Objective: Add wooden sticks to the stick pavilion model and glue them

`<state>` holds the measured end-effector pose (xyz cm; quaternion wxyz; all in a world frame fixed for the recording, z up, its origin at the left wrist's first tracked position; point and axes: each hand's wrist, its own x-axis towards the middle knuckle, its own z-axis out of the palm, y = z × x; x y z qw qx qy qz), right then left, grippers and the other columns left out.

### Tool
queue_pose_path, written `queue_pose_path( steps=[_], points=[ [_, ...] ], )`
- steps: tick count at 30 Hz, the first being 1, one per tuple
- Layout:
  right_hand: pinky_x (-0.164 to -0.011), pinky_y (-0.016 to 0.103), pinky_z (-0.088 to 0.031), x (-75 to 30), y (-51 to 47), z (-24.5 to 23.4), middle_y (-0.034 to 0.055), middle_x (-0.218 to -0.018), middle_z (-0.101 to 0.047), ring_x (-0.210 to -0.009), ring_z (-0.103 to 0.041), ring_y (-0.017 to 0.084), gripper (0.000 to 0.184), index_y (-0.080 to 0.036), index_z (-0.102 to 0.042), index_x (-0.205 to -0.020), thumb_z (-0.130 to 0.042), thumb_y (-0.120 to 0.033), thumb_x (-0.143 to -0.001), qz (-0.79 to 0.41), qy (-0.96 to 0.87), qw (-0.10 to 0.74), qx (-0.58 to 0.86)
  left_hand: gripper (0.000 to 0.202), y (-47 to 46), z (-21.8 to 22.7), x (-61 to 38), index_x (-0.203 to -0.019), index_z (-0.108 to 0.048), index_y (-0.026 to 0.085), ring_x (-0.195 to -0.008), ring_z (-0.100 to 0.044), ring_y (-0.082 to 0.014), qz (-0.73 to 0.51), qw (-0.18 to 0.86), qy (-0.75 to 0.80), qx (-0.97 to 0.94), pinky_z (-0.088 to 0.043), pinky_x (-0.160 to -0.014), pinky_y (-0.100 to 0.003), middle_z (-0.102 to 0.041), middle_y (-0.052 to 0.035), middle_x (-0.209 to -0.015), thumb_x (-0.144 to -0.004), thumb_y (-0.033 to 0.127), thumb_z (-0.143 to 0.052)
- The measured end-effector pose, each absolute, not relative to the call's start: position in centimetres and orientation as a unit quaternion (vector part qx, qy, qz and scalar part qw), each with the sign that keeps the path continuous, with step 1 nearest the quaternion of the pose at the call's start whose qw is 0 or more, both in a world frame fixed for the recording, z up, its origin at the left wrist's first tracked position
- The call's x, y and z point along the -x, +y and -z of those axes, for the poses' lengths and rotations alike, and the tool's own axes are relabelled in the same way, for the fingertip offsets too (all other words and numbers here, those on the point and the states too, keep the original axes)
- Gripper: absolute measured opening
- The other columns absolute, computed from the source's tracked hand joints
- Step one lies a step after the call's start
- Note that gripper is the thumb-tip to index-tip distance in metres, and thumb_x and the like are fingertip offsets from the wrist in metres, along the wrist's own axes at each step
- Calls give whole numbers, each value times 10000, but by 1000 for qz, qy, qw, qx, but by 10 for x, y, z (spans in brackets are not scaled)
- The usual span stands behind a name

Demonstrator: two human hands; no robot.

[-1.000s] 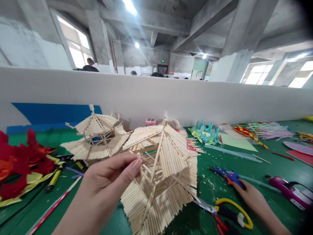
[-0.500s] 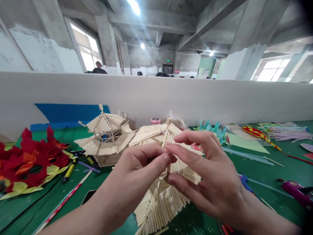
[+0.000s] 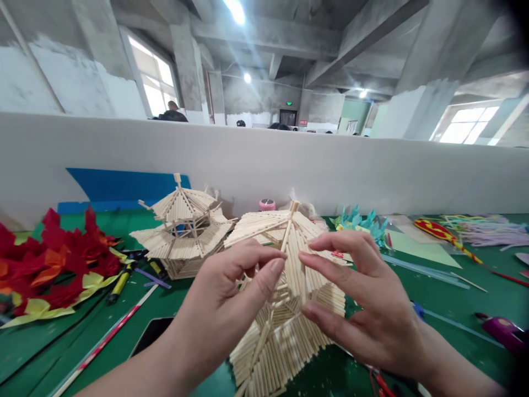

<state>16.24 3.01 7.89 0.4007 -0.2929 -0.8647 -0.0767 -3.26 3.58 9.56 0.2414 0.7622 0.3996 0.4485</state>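
Note:
In front of me stands a model pavilion (image 3: 285, 353) built of thin pale wooden sticks, with a sloped upper roof and a wider lower one. My left hand (image 3: 237, 292) is over its left side, thumb and index fingertip pressed together; anything between them is too small to make out. To the right, my right hand (image 3: 363, 298) has thumb and index finger apart, with a short wooden stick (image 3: 303, 281) upright between their tips. The hands are apart from each other and hide part of the roofs. A second stick pavilion (image 3: 184, 231) stands behind, to the left.
Red and yellow felt leaves (image 3: 61, 264) lie left, near a yellow pen (image 3: 119, 286) and a dark flat device (image 3: 151, 333). At right are a purple glue gun (image 3: 504, 331), clear glue sticks (image 3: 425, 270) and turquoise paper pieces (image 3: 363, 223). A white partition (image 3: 264, 160) stands behind.
My right hand has moved right, away from my left fingertips, and the short stick has moved with it. My left hand keeps its pinch. The whole view has shifted slightly.

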Motion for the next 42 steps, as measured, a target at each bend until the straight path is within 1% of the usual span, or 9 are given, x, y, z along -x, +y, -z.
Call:
queue_pose_path(
  steps=[2, 4, 8, 13, 18, 25, 32, 38, 42],
  points=[
    [-898, 398, -351, -165, 31, -73, 86, -1136, -419, -1046, -388, 227, 424, -115, -515, -1114, -621, -219, -717, 91, -874, 374, 295, 125, 39, -88, 38, -829, -633, 228, -742, -588, -127, -466, 173, 393, -773, -466, -638, -227, -646, 13, -766, -773, 170, -537],
    [-917, 413, -335, -164, 32, -69, 87, -1150, -413, -1058, -371, 238, 420, -118, -512, -1120, -608, -230, -727, 100, -881, 351, 301, 136, 41, -79, 42, -851, -613, 217, -775, -572, -129, -467, 130, 384, -786, -463, -667, -237, -628, 2, -799, -766, 139, -540],
    [-955, 423, -305, -159, 31, -67, 81, -1165, -418, -1077, -352, 243, 401, -129, -517, -1125, -585, -252, -750, 118, -884, 329, 311, 173, 41, -70, 45, -897, -573, 180, -813, -530, -144, -453, 77, 350, -816, -454, -705, -275, -573, -22, -842, -757, 92, -526],
    [-938, 421, -318, -154, 30, -66, 70, -1225, -414, -1106, -331, 255, 363, -154, -543, -1107, -567, -279, -767, 140, -879, 316, 329, 287, 36, -66, 47, -971, -535, 176, -882, -494, -177, -430, 19, 307, -849, -425, -782, -346, -554, -47, -914, -728, 30, -490],
    [-947, 431, -302, -153, 32, -67, 70, -1260, -406, -1117, -327, 261, 371, -149, -542, -1118, -555, -285, -773, 149, -880, 306, 332, 330, 31, -61, 47, -1000, -519, 177, -917, -459, -210, -436, 3, 283, -854, -409, -795, -395, -547, -65, -927, -721, 12, -458],
    [-955, 418, -290, -150, 34, -67, 74, -1283, -384, -1124, -327, 259, 358, -133, -546, -1111, -536, -270, -780, 153, -881, 305, 326, 394, 32, -54, 46, -1046, -508, 174, -996, -411, -226, -410, -37, 278, -868, -352, -848, -395, -523, -61, -1025, -695, -1, -474],
    [-968, 429, -280, -150, 34, -69, 84, -1285, -393, -1143, -315, 261, 369, -129, -539, -1122, -528, -255, -775, 143, -884, 298, 331, 461, 35, -54, 46, -1095, -475, 234, -1059, -367, -263, -356, -61, 289, -886, -297, -886, -449, -494, -61, -1087, -684, 24, -461],
    [-964, 418, -293, -151, 36, -67, 100, -1264, -403, -1131, -326, 261, 389, -103, -528, -1126, -530, -267, -774, 144, -883, 303, 328, 474, 38, -52, 46, -1112, -496, 173, -1070, -341, -273, -347, -67, 273, -895, -252, -907, -449, -425, -75, -1113, -671, 7, -447],
    [-948, 450, -303, -152, 35, -66, 107, -1250, -406, -1113, -353, 272, 452, -100, -496, -1156, -553, -294, -751, 146, -874, 314, 339, 434, 38, -50, 47, -1068, -517, 186, -1061, -353, -270, -349, -68, 276, -893, -263, -901, -456, -427, -73, -1110, -680, 4, -448]
  ],
)
